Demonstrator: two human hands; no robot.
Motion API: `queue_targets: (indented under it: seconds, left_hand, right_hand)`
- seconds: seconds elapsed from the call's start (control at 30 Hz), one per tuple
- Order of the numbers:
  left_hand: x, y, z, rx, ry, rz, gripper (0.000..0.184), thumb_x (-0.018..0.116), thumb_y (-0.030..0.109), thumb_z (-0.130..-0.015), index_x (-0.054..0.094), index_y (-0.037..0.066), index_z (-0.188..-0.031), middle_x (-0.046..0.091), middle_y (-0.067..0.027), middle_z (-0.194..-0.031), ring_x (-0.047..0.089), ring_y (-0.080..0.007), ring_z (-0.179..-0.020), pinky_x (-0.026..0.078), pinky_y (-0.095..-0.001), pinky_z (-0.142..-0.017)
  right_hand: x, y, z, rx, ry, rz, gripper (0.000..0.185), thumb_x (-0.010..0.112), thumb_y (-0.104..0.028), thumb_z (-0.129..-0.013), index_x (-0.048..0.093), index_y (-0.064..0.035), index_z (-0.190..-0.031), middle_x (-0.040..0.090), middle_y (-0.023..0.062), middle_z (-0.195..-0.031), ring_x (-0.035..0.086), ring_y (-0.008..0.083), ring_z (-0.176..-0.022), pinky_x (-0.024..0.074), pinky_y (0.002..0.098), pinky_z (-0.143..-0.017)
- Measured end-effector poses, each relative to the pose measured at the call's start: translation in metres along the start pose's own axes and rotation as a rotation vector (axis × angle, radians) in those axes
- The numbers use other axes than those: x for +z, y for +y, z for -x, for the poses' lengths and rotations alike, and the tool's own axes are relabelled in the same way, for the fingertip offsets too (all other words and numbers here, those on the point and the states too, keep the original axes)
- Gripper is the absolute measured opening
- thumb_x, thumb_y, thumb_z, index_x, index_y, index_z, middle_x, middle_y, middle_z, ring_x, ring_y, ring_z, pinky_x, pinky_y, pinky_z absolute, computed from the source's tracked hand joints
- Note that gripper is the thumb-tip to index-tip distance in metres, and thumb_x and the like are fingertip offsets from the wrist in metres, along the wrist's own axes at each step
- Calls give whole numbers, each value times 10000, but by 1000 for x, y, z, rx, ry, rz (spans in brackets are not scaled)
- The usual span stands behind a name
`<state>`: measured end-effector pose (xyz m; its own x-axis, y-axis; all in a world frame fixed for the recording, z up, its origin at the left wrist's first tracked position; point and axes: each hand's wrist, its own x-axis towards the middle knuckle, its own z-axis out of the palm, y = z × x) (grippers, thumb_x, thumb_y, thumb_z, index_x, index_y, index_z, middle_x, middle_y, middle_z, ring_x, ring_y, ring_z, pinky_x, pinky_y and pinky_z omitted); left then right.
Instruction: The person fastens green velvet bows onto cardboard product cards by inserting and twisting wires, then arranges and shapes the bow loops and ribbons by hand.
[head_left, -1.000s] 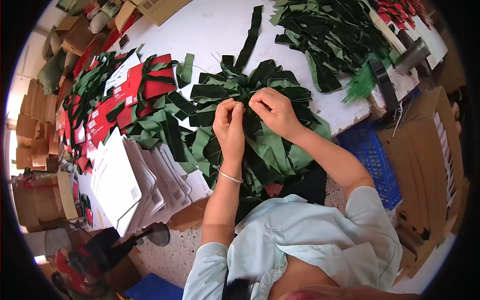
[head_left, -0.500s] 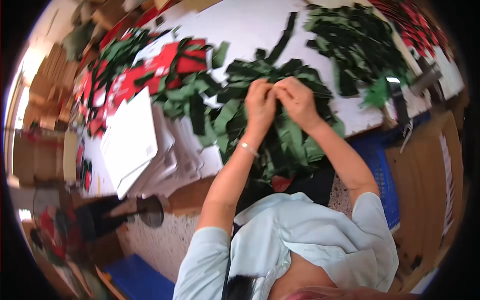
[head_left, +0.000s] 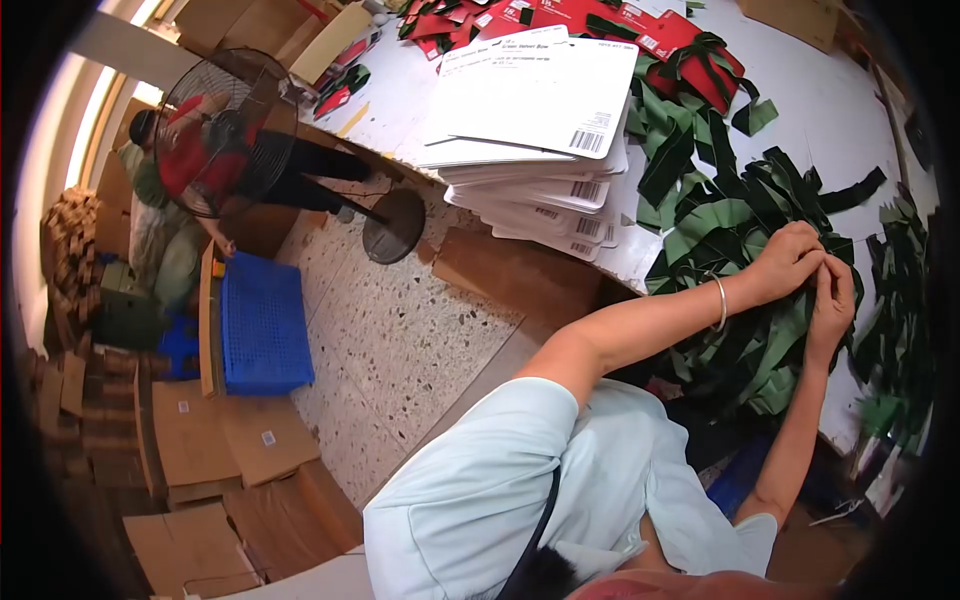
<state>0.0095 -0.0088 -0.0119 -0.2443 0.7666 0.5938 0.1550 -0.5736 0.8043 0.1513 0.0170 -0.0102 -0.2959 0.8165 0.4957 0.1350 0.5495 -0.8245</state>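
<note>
A heap of dark green velvet ribbon strips (head_left: 710, 225) lies at the table's front edge. Over it, my left hand (head_left: 785, 262), with a bangle on the wrist, has its fingers pinched together. My right hand (head_left: 832, 300) meets it at the fingertips, also closed. What the fingertips hold is too small to make out. Left of the ribbons stands a stack of white cards (head_left: 540, 95) with barcodes. Red cards (head_left: 700, 75) with green ribbons lie behind the stack.
More green ribbons (head_left: 895, 320) lie at the far right. On the left are a standing fan (head_left: 225, 130), a person in red (head_left: 200, 150) behind it, a blue crate (head_left: 262, 325) and cardboard boxes (head_left: 190, 440). A carton (head_left: 795, 20) sits at the table's back.
The view has swung to the left, so the table and my hands appear further right. The fan, person and blue crate now show fully. Both hands stay together over the ribbons.
</note>
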Motion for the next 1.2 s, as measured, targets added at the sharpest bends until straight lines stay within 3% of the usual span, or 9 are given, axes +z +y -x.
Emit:
queue_targets:
  seconds: [0.13,0.37,0.53,0.73,0.87,0.97,1.0,1.1,1.2]
  left_hand:
    - [4,-3,0,-6,31,-28,170,579,98,-845,590,-44,-753,582,-157,-818,572,-317,-813,460,-397,-742]
    - [11,-3,2,75,88,-135,157,591,78,-808,557,-33,-702,574,-157,-771,554,-351,-788,445,-432,-722]
    - [28,-28,4,131,136,-257,143,615,113,-764,606,3,-673,588,-165,-786,548,-358,-821,449,-442,-753]
    - [36,-40,1,96,193,-282,109,605,106,-735,641,16,-685,604,-146,-791,557,-349,-818,450,-436,-765]
    - [32,-27,-8,-114,373,-142,116,553,38,-683,549,-54,-612,540,-264,-658,556,-422,-602,442,-481,-552]
    - [20,-29,-12,-183,248,-284,167,570,109,-699,562,-35,-614,549,-264,-655,580,-402,-608,455,-475,-570]
    - [11,-35,-8,48,79,-639,189,548,130,-732,577,-31,-639,558,-261,-692,587,-395,-637,460,-466,-580]
    - [1,18,-13,-284,19,-341,186,581,93,-784,545,-22,-643,536,-174,-651,519,-286,-586,420,-407,-554]
    - [2,22,1,-192,80,-218,187,623,128,-898,579,-39,-827,607,-138,-814,583,-212,-738,476,-323,-694]
  right_hand:
    - [-6,6,0,243,53,-194,129,534,-69,-984,609,1,-1063,593,6,-979,547,63,-831,450,215,-765]
    - [-10,7,-1,72,-11,-23,121,541,-72,-979,616,3,-1038,607,31,-1017,567,106,-898,465,233,-821]
    - [-28,43,-13,271,-14,-285,298,543,-136,-991,550,15,-1248,632,82,-1039,591,94,-893,478,228,-784]
    - [-19,14,-15,134,-56,52,303,510,-213,-1017,622,38,-1145,651,76,-1022,615,120,-868,500,246,-792]
    - [-19,7,3,119,-31,-13,297,452,-185,-1036,624,45,-1114,665,103,-1039,639,164,-906,506,289,-840]
    - [-22,11,22,6,1,-55,258,451,-136,-1026,638,24,-1103,667,118,-1047,654,184,-897,517,297,-834]
    - [-18,5,26,41,52,-85,248,455,-130,-1024,640,26,-1082,663,115,-1047,669,190,-874,531,299,-810]
    - [-16,-18,24,147,96,-232,239,477,-153,-1022,631,29,-1009,658,103,-999,677,181,-837,547,303,-780]
    - [-20,-19,17,202,133,-367,238,478,-136,-1014,631,37,-957,651,81,-883,667,147,-779,546,271,-724]
